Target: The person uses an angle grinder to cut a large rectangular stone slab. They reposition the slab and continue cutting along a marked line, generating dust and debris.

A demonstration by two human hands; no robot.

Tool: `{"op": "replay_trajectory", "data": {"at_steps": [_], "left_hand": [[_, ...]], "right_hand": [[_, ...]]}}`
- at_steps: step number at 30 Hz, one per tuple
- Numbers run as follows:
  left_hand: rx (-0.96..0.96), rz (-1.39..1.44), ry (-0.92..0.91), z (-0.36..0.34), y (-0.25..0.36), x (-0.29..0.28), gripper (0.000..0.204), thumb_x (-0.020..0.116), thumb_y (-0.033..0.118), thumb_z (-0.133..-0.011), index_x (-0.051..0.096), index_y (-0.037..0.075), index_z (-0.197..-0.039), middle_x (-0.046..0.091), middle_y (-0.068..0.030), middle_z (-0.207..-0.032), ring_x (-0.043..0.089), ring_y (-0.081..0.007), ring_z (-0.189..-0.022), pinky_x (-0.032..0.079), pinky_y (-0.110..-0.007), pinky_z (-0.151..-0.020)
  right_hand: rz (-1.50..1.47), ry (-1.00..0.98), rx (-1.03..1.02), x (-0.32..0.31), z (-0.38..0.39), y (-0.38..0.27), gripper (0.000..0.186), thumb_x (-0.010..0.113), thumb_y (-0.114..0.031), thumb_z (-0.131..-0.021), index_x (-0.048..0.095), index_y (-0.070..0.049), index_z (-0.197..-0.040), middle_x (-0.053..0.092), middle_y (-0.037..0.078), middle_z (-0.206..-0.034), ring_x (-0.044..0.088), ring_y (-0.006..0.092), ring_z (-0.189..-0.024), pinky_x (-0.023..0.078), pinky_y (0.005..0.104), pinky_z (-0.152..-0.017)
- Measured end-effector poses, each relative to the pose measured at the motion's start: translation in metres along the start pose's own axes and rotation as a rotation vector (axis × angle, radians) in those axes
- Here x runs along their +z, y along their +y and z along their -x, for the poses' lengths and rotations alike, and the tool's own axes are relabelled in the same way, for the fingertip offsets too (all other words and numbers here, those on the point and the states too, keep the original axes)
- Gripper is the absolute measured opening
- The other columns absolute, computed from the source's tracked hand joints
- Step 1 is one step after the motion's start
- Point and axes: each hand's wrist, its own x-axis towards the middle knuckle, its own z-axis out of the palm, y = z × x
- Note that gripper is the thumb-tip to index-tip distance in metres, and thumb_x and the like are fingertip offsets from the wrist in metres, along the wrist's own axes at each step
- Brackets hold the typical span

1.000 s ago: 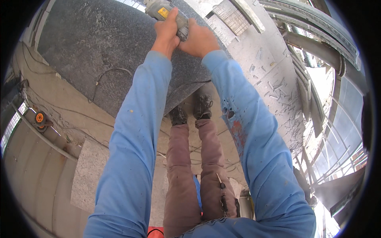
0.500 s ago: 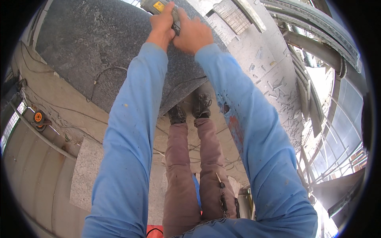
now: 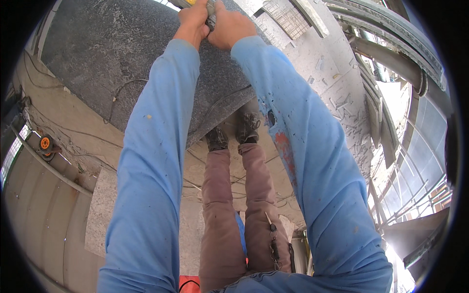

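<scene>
Both arms reach far forward over a large dark grey speckled stone slab [image 3: 117, 44]. My left hand [image 3: 192, 22] and my right hand [image 3: 230, 25] are closed together round a handheld power tool [image 3: 211, 20], grey with a yellow patch. The picture's top edge cuts off its front end, so what that end touches cannot be seen. A thin dark cable [image 3: 118, 93] lies across the slab, passing under my left sleeve.
To the right, a pale surface [image 3: 337, 73] carries scattered chips and offcuts. Long metal profiles [image 3: 386, 29] and a pipe [image 3: 391, 56] run along the far right. On the left are cables on the dusty floor and an orange-hubbed wheel [image 3: 46, 143]. My boots [image 3: 247, 128] stand by the slab's near edge.
Both hands and the power tool have shifted slightly forward and left over the slab. More of the tool is now past the top edge. The grip is unchanged.
</scene>
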Motion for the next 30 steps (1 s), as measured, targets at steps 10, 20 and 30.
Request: {"op": "replay_trajectory", "data": {"at_steps": [10, 20, 30], "left_hand": [[0.04, 0.04, 0.04, 0.041, -0.013, 0.016, 0.034, 0.073, 0.023, -0.094, 0.065, -0.009, -0.103, 0.068, -0.0103, -0.082, 0.066, -0.0201, -0.065, 0.052, -0.037, -0.055], [0.019, -0.023, 0.032, 0.077, -0.024, 0.021, 0.063, 0.079, 0.024, -0.09, 0.05, -0.015, -0.131, 0.066, -0.0213, -0.116, 0.071, -0.0258, -0.092, 0.06, -0.041, -0.073], [0.018, -0.087, 0.036, 0.051, -0.023, 0.013, 0.035, 0.073, 0.024, -0.094, 0.066, -0.01, -0.103, 0.069, -0.0114, -0.086, 0.066, -0.0204, -0.068, 0.053, -0.037, -0.057]], "right_hand": [[0.27, 0.029, -0.024, 0.008, 0.017, 0.024, 0.081, 0.08, -0.036, -0.083, 0.041, -0.012, -0.149, 0.073, 0.023, -0.104, 0.072, 0.0409, -0.099, 0.058, 0.0501, -0.088], [0.227, -0.022, 0.051, -0.008, 0.049, 0.024, 0.076, 0.078, -0.033, -0.083, 0.042, -0.012, -0.146, 0.074, 0.023, -0.105, 0.072, 0.0415, -0.099, 0.058, 0.0506, -0.087], [0.247, -0.041, 0.068, -0.003, 0.037, 0.02, 0.078, 0.075, -0.037, -0.086, 0.038, -0.012, -0.151, 0.073, 0.024, -0.108, 0.071, 0.0421, -0.104, 0.057, 0.0516, -0.091]]}}
